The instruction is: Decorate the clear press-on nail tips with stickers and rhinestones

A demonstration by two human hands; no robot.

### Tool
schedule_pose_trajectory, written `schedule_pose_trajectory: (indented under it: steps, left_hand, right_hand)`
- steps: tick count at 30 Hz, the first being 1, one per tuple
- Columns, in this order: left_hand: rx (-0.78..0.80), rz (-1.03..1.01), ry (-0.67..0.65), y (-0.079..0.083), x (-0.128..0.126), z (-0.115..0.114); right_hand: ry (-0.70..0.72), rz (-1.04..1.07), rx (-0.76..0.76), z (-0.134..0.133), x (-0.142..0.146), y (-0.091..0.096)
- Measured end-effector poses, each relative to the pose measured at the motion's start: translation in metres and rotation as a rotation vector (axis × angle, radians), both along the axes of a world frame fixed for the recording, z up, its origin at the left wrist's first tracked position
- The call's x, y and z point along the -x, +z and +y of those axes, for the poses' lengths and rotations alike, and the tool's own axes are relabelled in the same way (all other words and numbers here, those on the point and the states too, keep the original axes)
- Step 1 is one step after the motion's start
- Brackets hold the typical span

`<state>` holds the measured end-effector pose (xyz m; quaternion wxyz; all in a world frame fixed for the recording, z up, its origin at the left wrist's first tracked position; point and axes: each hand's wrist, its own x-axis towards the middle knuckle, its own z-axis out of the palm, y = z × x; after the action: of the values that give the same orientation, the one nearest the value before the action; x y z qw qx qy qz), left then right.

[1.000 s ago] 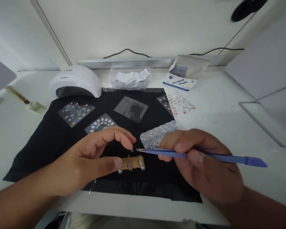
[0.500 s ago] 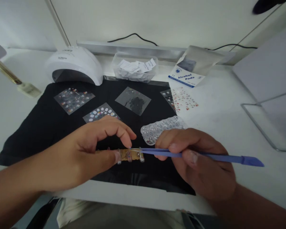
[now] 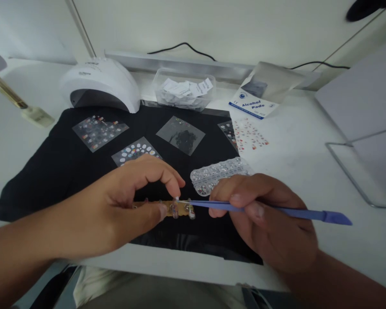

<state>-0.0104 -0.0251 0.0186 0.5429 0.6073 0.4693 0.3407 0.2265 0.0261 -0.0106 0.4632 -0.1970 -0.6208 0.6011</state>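
Note:
Purple tweezers (image 3: 218,206) are pinched in my right hand (image 3: 273,219), their fine tip pointing left. That tip meets the upper end of a clear false nail (image 3: 175,209) on a tan strip (image 3: 182,209). Several clear nails sit across the strip, one of them a nail (image 3: 191,211) at its right end. My left hand (image 3: 116,206) closes on the strip, thumb along its front edge and index fingertip at the nail beside the tweezer tip. The hand covers much of the strip's left part. A tiny pale bit shows under that fingertip, too small to name.
A clear case of rhinestones (image 3: 215,171) lies behind my right hand on the black mat (image 3: 67,171). Sticker sheets (image 3: 99,131) are spread farther back. Along the rear stand a white nail lamp (image 3: 99,83), a plastic tub (image 3: 185,90) of packets and an alcohol pads box (image 3: 254,103).
The tweezer prongs have come closer together, with the tip still at the nail. My left thumb has slid slightly right along the strip. The view has shifted a little.

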Motion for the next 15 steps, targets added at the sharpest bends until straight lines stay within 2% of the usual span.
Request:
schedule_pose_trajectory:
  steps: [5, 9, 15]
  left_hand:
    - [-0.047, -0.056, 0.087, -0.006, -0.001, -0.001]
    - [-0.085, -0.09, 0.09, -0.011, -0.003, 0.001]
    - [0.033, -0.201, 0.041, -0.012, -0.011, 0.005]
  right_hand:
    - [-0.009, 0.019, -0.035, 0.0, 0.0, 0.0]
    - [-0.005, 0.04, -0.042, -0.002, 0.0, -0.001]
    - [-0.015, 0.046, -0.058, -0.004, 0.0, -0.002]
